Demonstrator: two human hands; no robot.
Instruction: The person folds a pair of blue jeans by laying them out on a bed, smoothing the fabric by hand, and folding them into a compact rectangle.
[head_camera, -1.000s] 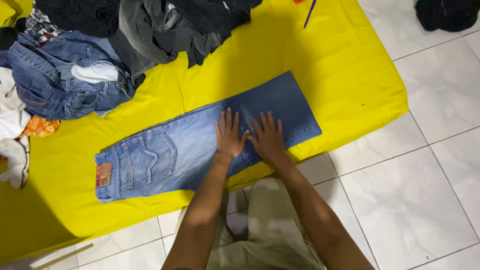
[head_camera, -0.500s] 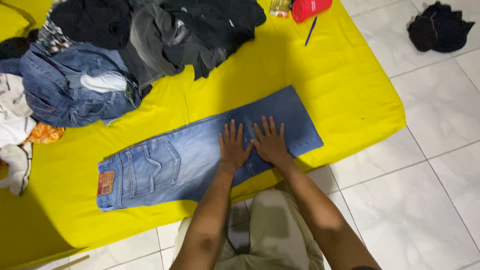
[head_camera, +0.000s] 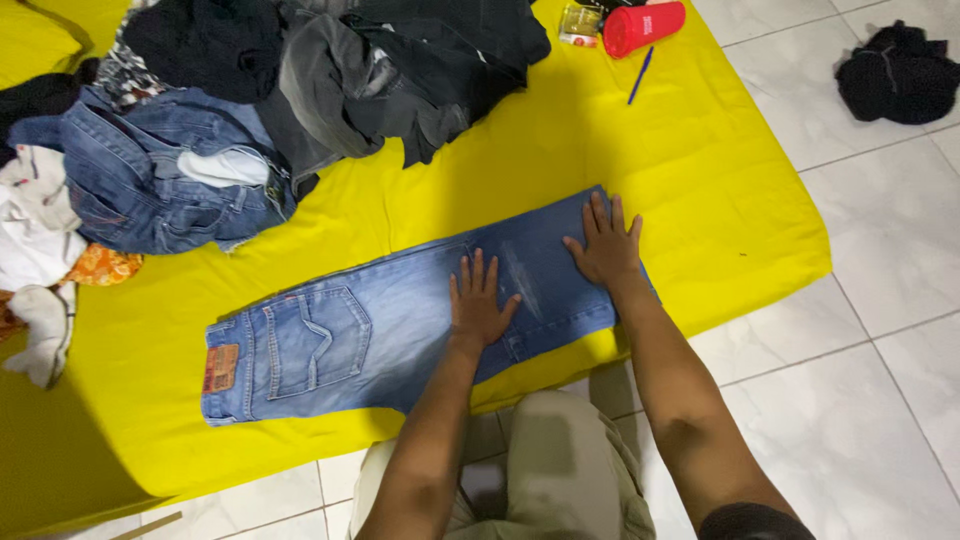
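Landmark: yellow sheet (head_camera: 700, 170) covering a low surface.

Jeans (head_camera: 400, 315), blue denim, folded lengthwise, lie flat along the sheet's near edge; waistband toward the sheet's left end, hems toward its right end. Back pocket faces up. Patch label (head_camera: 221, 368): small orange-brown rectangle at the waistband, on the corner nearest the sheet's near edge.

Left hand (head_camera: 478, 300): palm down on the jeans at about mid-leg, fingers spread and straight, clamped on nothing. Right hand (head_camera: 606, 245): palm down on the hem end, fingers splayed, also flat and gripping nothing. The two hands are apart.

Containers at the sheet's far edge: red cup (head_camera: 640, 25) lying on its side, contents cannot be seen; beside it a small clear jar (head_camera: 580, 24), contents unclear. Blue pen (head_camera: 640, 75) just nearer than the cup.

Clothes pile (head_camera: 280, 90) on the sheet's far left: dark garments and more blue denim.
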